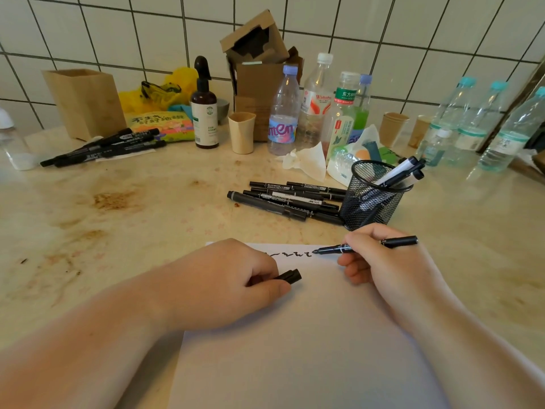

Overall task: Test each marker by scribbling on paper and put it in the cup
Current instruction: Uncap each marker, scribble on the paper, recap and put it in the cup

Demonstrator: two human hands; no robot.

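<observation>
- Now, your right hand pinches a slim black marker between thumb and fingers, its tip down on the white sheet of paper at the end of a short row of black scribbles.
- Your left hand rests on the paper's left part, fingers curled round a small black marker cap that pokes out past your thumb.
- The paper lies flat on the stained beige countertop, right in front of you.
- Just beyond your right hand stands the round black wire-mesh cup, already holding a few markers that lean out to the right.
- Touching the cup's left side lies a loose pile of black markers on the counter.
- Farther off to the left, near a square wooden box, lies another bunch of black markers.
- Clear plastic bottles and a brown cardboard box stand along the white tiled wall.
</observation>
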